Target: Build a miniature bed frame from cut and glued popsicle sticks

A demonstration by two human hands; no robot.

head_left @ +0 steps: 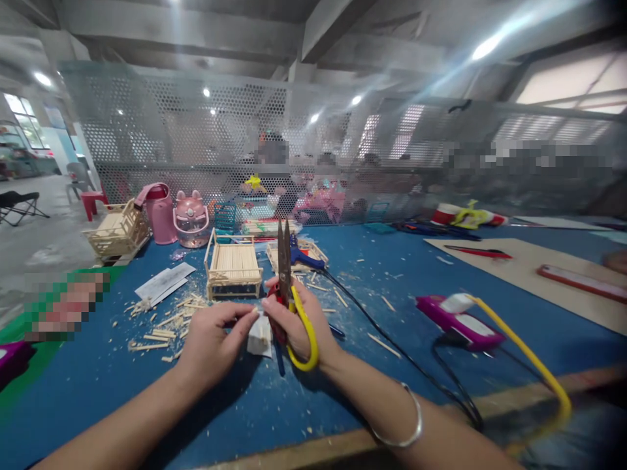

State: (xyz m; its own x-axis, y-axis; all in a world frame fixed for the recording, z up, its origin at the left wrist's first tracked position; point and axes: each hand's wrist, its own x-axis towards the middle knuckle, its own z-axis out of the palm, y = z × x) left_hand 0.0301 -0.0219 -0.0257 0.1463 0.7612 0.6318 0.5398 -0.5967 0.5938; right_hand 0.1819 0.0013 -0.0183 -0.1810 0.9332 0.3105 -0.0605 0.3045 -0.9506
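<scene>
My right hand [313,323] is wrapped round a pair of scissors [285,261] with yellow and red handles. The blades point upward and look nearly closed. Close by on the left, my left hand [213,336] has its thumb and forefinger pinched together; whatever is between them is too small to make out. Under the fingertips lies a small white paper piece [259,341]. A dark blue pen-like stick [279,359] shows below the scissors. Just beyond my hands stands a little bed-shaped frame of wooden sticks [235,264], upright on the blue table [372,405].
Cut sticks and shavings [169,329] are scattered at left, near paper slips [164,284]. A blue glue gun [306,256] trails a black cord. A purple device [458,323] with a yellow cable sits right. A pink bottle [159,212] and perforated screen [196,124] stand behind.
</scene>
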